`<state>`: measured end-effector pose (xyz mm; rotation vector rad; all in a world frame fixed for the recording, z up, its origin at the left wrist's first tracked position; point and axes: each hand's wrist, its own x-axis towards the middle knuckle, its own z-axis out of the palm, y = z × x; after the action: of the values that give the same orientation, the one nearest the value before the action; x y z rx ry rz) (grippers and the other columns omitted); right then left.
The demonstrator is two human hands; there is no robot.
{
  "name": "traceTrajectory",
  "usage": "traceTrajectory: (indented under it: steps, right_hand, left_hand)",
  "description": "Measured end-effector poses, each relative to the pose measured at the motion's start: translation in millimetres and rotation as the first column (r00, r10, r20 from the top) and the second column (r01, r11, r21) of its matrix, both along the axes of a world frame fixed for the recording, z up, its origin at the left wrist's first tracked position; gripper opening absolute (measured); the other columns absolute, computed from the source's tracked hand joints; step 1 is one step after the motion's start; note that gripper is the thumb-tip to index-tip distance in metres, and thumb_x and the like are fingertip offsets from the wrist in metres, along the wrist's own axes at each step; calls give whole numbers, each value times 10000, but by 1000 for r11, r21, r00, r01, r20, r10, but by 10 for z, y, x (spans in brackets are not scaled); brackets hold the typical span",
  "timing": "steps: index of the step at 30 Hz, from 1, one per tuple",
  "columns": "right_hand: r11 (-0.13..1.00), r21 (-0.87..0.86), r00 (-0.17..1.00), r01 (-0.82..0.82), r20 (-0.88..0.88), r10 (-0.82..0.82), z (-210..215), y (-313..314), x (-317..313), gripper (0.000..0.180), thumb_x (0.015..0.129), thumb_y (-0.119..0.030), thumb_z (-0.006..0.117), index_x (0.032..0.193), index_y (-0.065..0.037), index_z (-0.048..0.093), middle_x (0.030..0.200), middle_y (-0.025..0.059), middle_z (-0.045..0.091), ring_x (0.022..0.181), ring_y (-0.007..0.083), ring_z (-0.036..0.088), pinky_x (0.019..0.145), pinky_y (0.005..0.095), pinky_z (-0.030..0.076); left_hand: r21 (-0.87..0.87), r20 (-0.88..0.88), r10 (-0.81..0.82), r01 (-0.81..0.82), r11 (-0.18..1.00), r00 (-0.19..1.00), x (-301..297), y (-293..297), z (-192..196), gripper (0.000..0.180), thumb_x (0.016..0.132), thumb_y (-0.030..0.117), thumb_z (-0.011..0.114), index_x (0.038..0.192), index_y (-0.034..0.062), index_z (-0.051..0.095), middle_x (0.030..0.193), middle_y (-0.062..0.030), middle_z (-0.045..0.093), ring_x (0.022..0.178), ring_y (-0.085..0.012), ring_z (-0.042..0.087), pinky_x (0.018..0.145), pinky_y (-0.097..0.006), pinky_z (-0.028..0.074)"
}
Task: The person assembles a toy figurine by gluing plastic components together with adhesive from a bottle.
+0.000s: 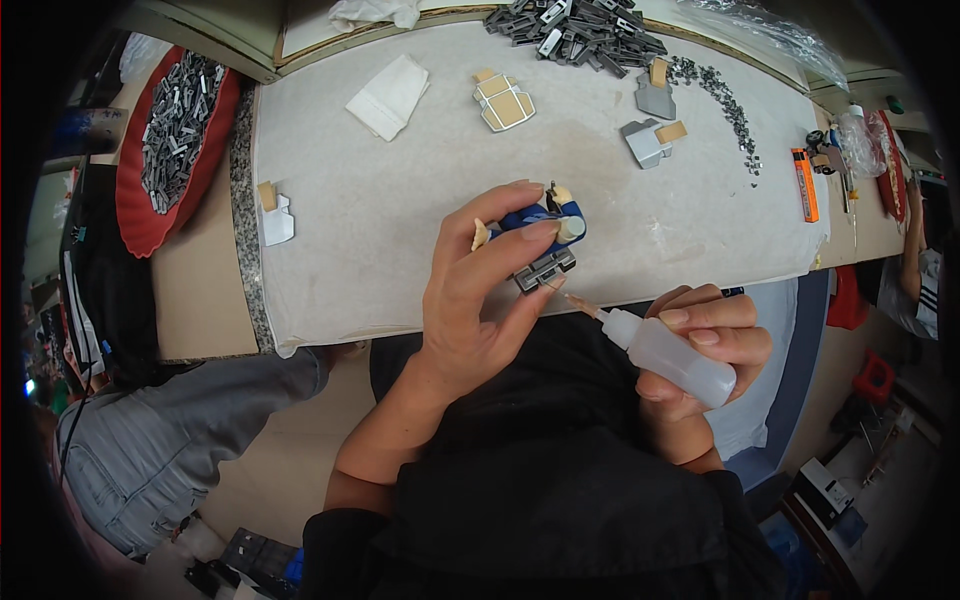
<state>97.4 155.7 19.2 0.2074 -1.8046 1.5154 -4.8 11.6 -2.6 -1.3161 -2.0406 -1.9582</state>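
Note:
My left hand [470,285] is closed around a small piece [545,218] in dark blue and cream, whose exact kind I cannot make out. At its near side, by my thumb, shows a grey rectangular metal part [545,271] with a slot in it. My right hand [710,340] grips a translucent white squeeze bottle [680,357], tilted with its thin nozzle [583,305] pointing up and left. The fine tip lies close to the grey part and my left thumb; whether it touches cannot be told.
Several silver plates with tan patches, such as one plate [504,104], lie on the white-covered table [340,230]. A folded white cloth [390,97], a heap of grey metal parts [575,35] and scattered small bits [735,115] lie farther back. A red basin [150,225] stands left; an orange box [805,185], right.

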Motion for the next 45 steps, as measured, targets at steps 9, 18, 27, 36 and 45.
traceTrajectory:
  steps: [9,18,27,36,45]
  right_hand:
    - [999,31,1000,-12,13,12,19,9,6,503,612,-167,798,953,-59,444,893,98,512,733,177,583,618,251,493]
    - [996,89,999,-2,32,-1,25,15,20,528,589,-157,810,967,-62,454,902,81,510,753,175,588,641,272,504]
    - [996,92,998,-19,58,14,54,0,38,563,554,-142,826,972,-78,455,915,79,519,764,186,592,648,281,505]
    - [994,108,998,-27,58,20,70,-13,64,565,547,-121,824,980,-83,463,941,86,524,742,195,575,635,282,507]
    - [970,240,1000,-30,12,29,77,0,32,492,603,-158,791,953,-60,458,926,103,515,687,190,547,560,269,492]
  left_hand:
    - [3,-8,4,-4,1000,1000,0,13,0,630,667,-144,597,1178,100,319,1198,-262,376,1109,-310,441,888,-386,427]
    - [3,-2,4,-4,1000,1000,2,15,5,627,660,-150,593,1175,89,327,1198,-261,378,1102,-307,446,887,-382,430]
    - [-4,-6,14,-14,1000,1000,11,9,3,632,660,-148,599,1176,93,327,1194,-260,384,1098,-303,451,877,-376,436]
    - [-10,-9,28,-28,1000,1000,10,25,6,625,662,-143,604,1171,94,332,1190,-252,386,1089,-299,461,866,-365,449]
    - [-34,-37,54,-55,998,998,21,32,12,607,667,-138,608,1163,88,340,1185,-250,389,1080,-296,469,856,-360,457]
